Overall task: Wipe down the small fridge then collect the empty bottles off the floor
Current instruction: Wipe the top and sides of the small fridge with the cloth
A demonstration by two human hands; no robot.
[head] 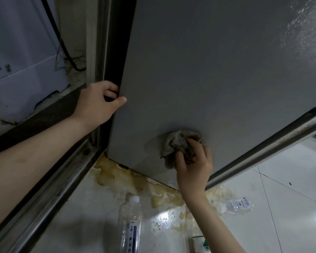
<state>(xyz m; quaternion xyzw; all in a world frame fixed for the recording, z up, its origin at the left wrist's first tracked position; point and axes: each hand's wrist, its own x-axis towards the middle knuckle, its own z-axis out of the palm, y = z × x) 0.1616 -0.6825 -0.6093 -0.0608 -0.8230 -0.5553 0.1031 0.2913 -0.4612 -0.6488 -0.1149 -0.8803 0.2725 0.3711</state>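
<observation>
Nearest the camera, the left forearm runs in from the lower left toward the fridge (208, 73), the landmark for everything else. At the fridge's left edge the left hand (97, 103) grips the corner, fingers curled round into the dark gap behind and thumb pressed flat on the grey side panel. Below the fridge's base, on the pale floor (290, 179), a clear bottle (130, 227) lies with its white cap pointing up toward the fridge and its long axis running nearly straight away from it, toward the camera. Right of that, low on the panel, the right hand (193, 167) presses a crumpled grey rag (179, 143) against the metal, fingers and thumb bunched round the cloth; the rag sits just above the fingers, near the fridge's bottom edge. A yellowish stain (135, 179) spreads on the floor along that edge. Further right, beside the fridge's lower right corner, a second bottle (235, 205) lies with its cap pointing left toward the right wrist, its long axis roughly parallel to the base. A third container at the bottom margin is too cropped to identify. Wiping looks to be in hand, with the bottles uncollected; the right hand is the nearer to both, and each would likely be taken across its body.
</observation>
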